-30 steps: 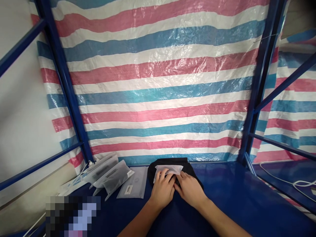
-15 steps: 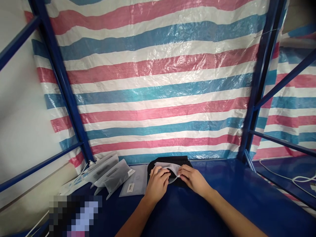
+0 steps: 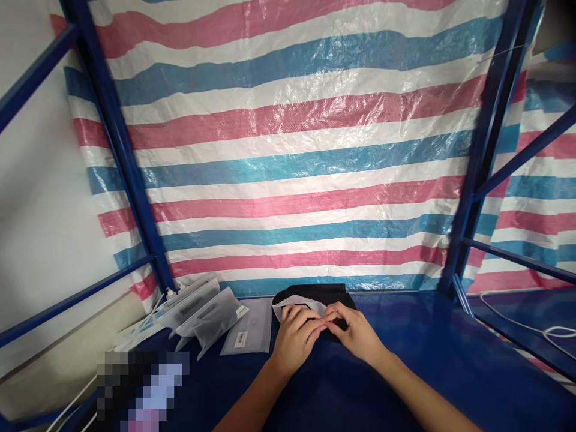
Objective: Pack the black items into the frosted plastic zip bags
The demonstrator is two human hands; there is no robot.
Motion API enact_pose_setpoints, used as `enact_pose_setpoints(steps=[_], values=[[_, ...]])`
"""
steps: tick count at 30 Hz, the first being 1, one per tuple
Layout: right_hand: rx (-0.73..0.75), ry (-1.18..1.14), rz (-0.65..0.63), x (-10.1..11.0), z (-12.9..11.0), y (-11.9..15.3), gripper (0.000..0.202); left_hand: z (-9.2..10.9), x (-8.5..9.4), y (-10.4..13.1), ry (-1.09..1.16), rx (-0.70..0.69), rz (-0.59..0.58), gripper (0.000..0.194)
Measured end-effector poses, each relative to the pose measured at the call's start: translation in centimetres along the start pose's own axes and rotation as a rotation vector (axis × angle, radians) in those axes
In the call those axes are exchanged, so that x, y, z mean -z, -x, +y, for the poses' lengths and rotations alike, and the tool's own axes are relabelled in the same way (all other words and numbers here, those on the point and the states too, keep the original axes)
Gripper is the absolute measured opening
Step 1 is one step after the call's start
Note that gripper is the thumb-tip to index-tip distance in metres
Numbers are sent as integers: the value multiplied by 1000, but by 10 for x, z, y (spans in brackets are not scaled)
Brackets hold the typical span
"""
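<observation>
A frosted plastic bag [image 3: 294, 300] is between my two hands, lying over folded black cloth [image 3: 324, 292] at the back of the blue surface. My left hand [image 3: 294, 336] closes on the bag's near edge, with its fingers curled over the top. From the right, my right hand [image 3: 355, 333] pinches the same edge, and the fingertips of both hands meet there. Those fingers hide what lies right between them. Just left of my left hand, a flat frosted bag [image 3: 254, 330] with a white label rests on the surface.
More frosted bags [image 3: 211, 321] stand bunched on the left, beside white cables. Blue metal posts [image 3: 479, 180] rise on both sides, before a striped plastic sheet [image 3: 306, 180]. A pixelated patch [image 3: 144, 390] covers the lower left. A white cable [image 3: 551, 331] lies far right.
My left hand has moved right along the bag's edge, so its fingertips now touch those of my right hand. The bag's mouth, which gaped before, is now mostly covered by my fingers.
</observation>
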State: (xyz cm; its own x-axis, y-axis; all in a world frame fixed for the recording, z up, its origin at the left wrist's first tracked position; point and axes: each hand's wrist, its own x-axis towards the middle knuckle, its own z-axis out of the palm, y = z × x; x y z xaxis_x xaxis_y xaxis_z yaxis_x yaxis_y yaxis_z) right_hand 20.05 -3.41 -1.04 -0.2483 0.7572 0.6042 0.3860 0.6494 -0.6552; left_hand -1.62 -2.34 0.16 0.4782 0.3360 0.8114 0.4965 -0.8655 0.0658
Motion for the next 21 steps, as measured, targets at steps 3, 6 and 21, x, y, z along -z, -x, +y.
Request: enact_pose_setpoints(steps=[3, 6, 21], values=[[-7, 15, 13, 5, -4, -2, 13, -4, 0, -2, 12, 41, 32, 14], [-52, -6, 58, 15, -3, -6, 23, -13, 4, -4, -19, 91, 7, 15], [-266, -678, 430, 20, 27, -18, 53, -49, 23, 2, 130, 371, -151, 26]])
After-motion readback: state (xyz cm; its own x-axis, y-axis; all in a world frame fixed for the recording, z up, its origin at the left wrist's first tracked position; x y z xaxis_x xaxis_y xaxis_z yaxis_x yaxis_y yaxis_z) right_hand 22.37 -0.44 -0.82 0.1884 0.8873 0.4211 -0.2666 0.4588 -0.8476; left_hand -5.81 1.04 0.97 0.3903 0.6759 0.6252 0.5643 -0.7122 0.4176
